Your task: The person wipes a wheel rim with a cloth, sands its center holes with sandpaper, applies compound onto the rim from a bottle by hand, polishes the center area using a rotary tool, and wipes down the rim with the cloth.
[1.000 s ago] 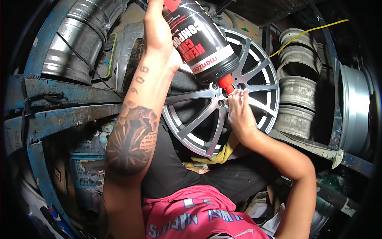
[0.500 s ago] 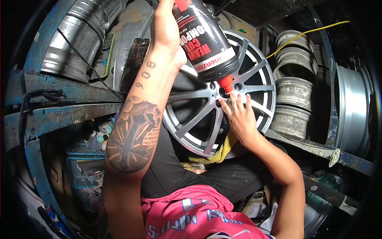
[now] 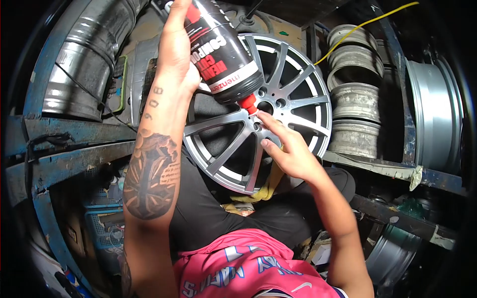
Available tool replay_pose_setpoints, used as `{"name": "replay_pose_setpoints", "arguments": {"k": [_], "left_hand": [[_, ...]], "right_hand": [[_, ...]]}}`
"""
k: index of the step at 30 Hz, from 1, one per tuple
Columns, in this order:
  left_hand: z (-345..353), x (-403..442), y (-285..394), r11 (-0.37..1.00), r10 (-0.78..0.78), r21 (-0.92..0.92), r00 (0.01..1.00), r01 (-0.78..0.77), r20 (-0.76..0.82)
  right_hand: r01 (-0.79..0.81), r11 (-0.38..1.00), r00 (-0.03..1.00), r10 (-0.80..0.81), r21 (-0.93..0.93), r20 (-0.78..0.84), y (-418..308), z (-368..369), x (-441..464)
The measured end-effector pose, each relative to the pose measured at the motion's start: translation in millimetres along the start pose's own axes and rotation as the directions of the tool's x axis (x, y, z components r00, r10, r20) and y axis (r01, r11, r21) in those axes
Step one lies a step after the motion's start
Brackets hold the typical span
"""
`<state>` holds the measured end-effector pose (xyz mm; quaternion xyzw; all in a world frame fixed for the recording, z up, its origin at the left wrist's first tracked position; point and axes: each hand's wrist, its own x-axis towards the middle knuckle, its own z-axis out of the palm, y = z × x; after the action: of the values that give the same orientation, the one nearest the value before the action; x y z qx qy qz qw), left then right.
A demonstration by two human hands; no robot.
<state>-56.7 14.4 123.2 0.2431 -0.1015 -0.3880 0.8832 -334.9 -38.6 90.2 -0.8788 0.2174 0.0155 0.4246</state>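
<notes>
A large black bottle (image 3: pixel 218 54) with a red nozzle is tilted nozzle-down over the hub of a silver multi-spoke wheel (image 3: pixel 238 144). My left hand (image 3: pixel 174 54) grips the bottle from its left side; the far fingers are hidden behind it. Just below the nozzle is my right hand (image 3: pixel 288 149), its fingertips at the red tip and its thumb held apart from the fingers. Nothing is visible in its grasp. White paste shows by the nozzle tip. Under the wheel's near edge lies a yellow cloth (image 3: pixel 266 191).
Stacked worn rims (image 3: pixel 355 104) stand on a rack at the right, beside a large silver rim (image 3: pixel 435 114). A yellow cable (image 3: pixel 365 25) crosses above them. Blue metal bars (image 3: pixel 84 154) and more silver rims (image 3: pixel 82 64) are at the left. Blue baskets (image 3: pixel 107 228) sit lower left.
The view has shifted, so the wheel and bottle appear further left. The nozzle has moved toward the left of the hub hole, and my right hand has followed it, thumb now spread.
</notes>
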Motion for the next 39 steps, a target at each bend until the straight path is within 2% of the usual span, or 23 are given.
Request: {"name": "replay_pose_setpoints", "arguments": {"k": [1, 2, 4, 6, 8, 9, 10, 12, 15, 18, 19, 20, 21, 22, 23, 25, 28, 31, 32, 34, 35, 36, 39], "left_hand": [[1.4, -2.2, 0.5, 1.0, -0.013, 0.014, 1.0, 0.013, 0.001], [1.2, -2.9, 2.4, 0.999, -0.024, 0.031, 1.0, 0.024, -0.001], [2.7, -2.2, 5.0, 0.999, -0.003, 0.041, 1.0, 0.004, -0.021], [3.9, -3.1, 5.1, 0.998, 0.011, 0.065, 0.999, -0.008, -0.041], [2.3, -4.2, 4.7, 0.995, 0.031, 0.099, 0.998, -0.025, -0.062], [-0.2, -3.9, 6.5, 0.998, 0.005, 0.061, 1.0, -0.007, 0.03], [-1.2, -2.0, 7.0, 0.999, 0.013, 0.052, 1.0, -0.014, 0.012], [-0.3, 0.2, 9.8, 0.999, 0.026, 0.033, 0.999, -0.025, -0.027], [4.1, -5.8, 14.8, 0.995, 0.025, 0.103, 0.994, -0.013, -0.11], [0.0, -2.8, 20.0, 0.995, 0.077, 0.06, 0.997, -0.076, -0.006], [-9.1, 0.3, 21.1, 0.996, 0.066, 0.055, 0.998, -0.067, 0.007], [-13.0, 3.7, 25.9, 0.989, 0.097, 0.113, 0.995, -0.096, 0.002], [-27.8, 12.2, 30.5, 0.969, 0.147, 0.211, 0.986, -0.127, -0.081], [-35.7, 15.9, 35.4, 0.939, 0.204, 0.31, 0.966, -0.147, -0.158], [-44.1, 17.3, 37.6, 0.961, 0.163, 0.252, 0.967, -0.111, -0.196], [-70.6, 25.8, 50.6, 0.983, 0.073, 0.184, 0.959, -0.022, -0.275], [-105.5, 34.1, 67.0, 0.984, -0.118, 0.091, 0.938, 0.155, -0.327], [-116.5, 32.9, 74.1, 0.95, -0.191, 0.175, 0.923, 0.26, -0.335], [-120.4, 27.7, 77.0, 0.918, -0.197, 0.261, 0.913, 0.3, -0.358], [-123.5, 23.3, 81.2, 0.907, -0.293, 0.22, 0.913, 0.36, -0.284], [-124.6, 21.2, 81.6, 0.907, -0.338, 0.115, 0.863, 0.406, -0.376], [-127.3, 26.8, 81.2, 0.95, -0.261, 0.05, 0.876, 0.307, -0.405], [-146.4, 22.5, 86.6, 0.93, -0.348, -0.041, 0.836, 0.366, -0.424]], "right_hand": [[-0.055, 0.918, 0.998, 0.063, 0.394, -0.007, -5.0, 6.3, -3.5], [-0.09, 0.683, 0.993, 0.117, 0.725, 0.013, -11.7, 15.3, -8.1], [-0.024, 0.454, 0.998, 0.067, 0.891, -0.007, -16.7, 33.1, -9.7], [0.01, 0.203, 0.999, 0.041, 0.979, -0.019, -23.9, 46.7, -8.6], [0.049, 0.049, 0.999, 0.017, 0.998, -0.05, -33.2, 52.1, -8.0], [0.061, -0.012, 0.998, 0.02, 0.998, -0.061, -35.8, 55.1, -7.2], [0.071, -0.074, 0.997, 0.023, 0.995, -0.069, -37.6, 57.0, -6.6], [0.061, -0.108, 0.998, -0.004, 0.992, -0.061, -38.5, 57.8, -5.5], [0.06, -0.108, 0.998, -0.029, 0.992, -0.063, -31.7, 57.3, -5.9], [0.068, 0.116, 0.997, -0.031, 0.991, -0.065, -7.8, 47.0, -6.4], [0.058, 0.266, 0.996, 0.047, 0.962, -0.073, 11.9, 45.6, -6.7], [0.008, 0.626, 0.989, 0.11, 0.78, -0.098, 28.7, 39.8, -5.5], [-0.013, 0.921, 0.991, 0.065, 0.39, -0.119, 43.6, 31.0, -5.5], [-0.027, 0.995, 0.993, 0.017, -0.092, -0.115, 51.8, 24.6, -6.0], [-0.052, 0.953, 0.994, 0.021, -0.298, -0.105, 56.0, 23.7, -7.5], [-0.083, 0.746, 0.995, 0.031, -0.66, -0.09, 58.9, 23.7, -7.3], [-0.027, 0.532, 0.997, -0.052, -0.847, -0.065, 71.7, 30.7, 1.1], [0.055, 0.35, 0.996, -0.089, -0.935, 0.025, 76.4, 33.5, 7.1], [0.074, 0.279, 0.995, -0.085, -0.957, 0.053, 77.7, 35.5, 8.3], [0.102, 0.143, 0.994, -0.052, -0.984, 0.096, 73.4, 35.8, 9.6], [0.117, 0.1, 0.993, -0.031, -0.988, 0.114, 71.4, 32.6, 10.5], [0.13, 0.056, 0.992, -0.008, -0.99, 0.13, 69.5, 28.7, 10.6], [0.101, 0.136, 0.995, -0.033, -0.985, 0.098, 69.5, 22.1, 10.5]]}}
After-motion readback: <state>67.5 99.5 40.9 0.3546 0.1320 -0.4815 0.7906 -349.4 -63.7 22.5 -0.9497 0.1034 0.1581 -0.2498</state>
